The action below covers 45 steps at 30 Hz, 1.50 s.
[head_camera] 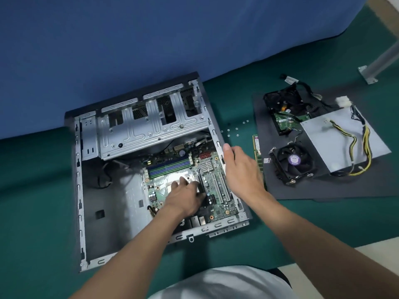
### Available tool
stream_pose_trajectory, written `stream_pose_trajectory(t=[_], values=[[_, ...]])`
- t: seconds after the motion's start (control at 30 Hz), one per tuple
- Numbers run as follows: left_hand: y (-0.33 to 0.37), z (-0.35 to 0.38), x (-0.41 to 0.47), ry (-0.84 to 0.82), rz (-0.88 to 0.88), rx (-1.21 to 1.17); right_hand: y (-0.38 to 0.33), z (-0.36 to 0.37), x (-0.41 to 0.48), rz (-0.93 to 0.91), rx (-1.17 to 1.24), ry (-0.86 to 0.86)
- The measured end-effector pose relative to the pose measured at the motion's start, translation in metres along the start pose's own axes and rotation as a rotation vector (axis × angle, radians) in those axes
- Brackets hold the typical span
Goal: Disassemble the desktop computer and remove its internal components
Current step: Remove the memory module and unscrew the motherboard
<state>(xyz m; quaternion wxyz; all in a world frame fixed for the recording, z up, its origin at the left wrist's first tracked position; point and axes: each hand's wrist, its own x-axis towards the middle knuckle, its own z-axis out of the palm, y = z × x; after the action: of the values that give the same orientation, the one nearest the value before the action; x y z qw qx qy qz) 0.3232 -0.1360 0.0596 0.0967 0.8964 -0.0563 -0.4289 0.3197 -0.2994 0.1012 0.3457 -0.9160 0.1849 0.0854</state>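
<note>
Computer case (78,190) lies on its side on the green cloth (38,190), open face up, against the blue backdrop (151,39). The motherboard (217,186) sits mounted in the right half of the case, below the metal drive cage (151,130).

My left hand (186,198) is inside the case, resting on the motherboard at the silver socket area (172,176). Its fingers are bent downward onto the board; I cannot tell whether they have hold of anything.

My right hand (240,167) is over the case's right wall, the thumb against or just beside that wall. The fingers are relaxed and spread and hold nothing.

Parts lying outside the case, to the right:
- a memory stick (258,155) on the cloth, along the left edge of the black mat (328,189);
- the cooler fan (295,162) on the mat, nearest the stick;
- the power supply (339,143) with its yellow and black cables, right of the fan;
- a hard drive (286,117), circuit board up, behind the fan;
- several small screws (237,129) loose on the cloth between case and mat.
</note>
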Motion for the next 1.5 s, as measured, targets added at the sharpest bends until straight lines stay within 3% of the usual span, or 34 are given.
stream_pose_trajectory(t=[0.07, 0.17, 0.27, 0.4, 0.77, 1.2, 1.3, 1.5], values=[[0.004, 0.001, -0.002, 0.013, 0.022, 0.045, -0.002, 0.0, 0.0, -0.056, -0.156, 0.092], [0.014, 0.001, -0.008, 0.18, 0.032, 0.244, -0.004, -0.001, 0.001, -0.095, -0.225, 0.113], [0.023, 0.001, -0.006, 0.274, 0.209, 0.08, -0.006, -0.002, 0.003, -0.066, -0.157, 0.032], [0.035, 0.002, 0.002, 0.152, 0.372, -0.074, -0.005, -0.006, -0.005, -0.02, -0.037, -0.112], [0.053, 0.015, 0.015, 0.091, 0.332, -0.046, 0.002, 0.007, -0.026, 0.005, -0.202, 0.002], [0.064, 0.024, 0.018, 0.281, 0.363, -0.051, -0.005, 0.004, -0.028, 0.003, -0.212, 0.041], [0.064, 0.024, 0.017, 0.293, 0.323, -0.062, -0.005, 0.004, -0.028, 0.004, -0.202, 0.046], [0.065, 0.021, 0.015, 0.264, 0.438, -0.04, -0.003, 0.006, -0.028, -0.016, -0.202, 0.073]])
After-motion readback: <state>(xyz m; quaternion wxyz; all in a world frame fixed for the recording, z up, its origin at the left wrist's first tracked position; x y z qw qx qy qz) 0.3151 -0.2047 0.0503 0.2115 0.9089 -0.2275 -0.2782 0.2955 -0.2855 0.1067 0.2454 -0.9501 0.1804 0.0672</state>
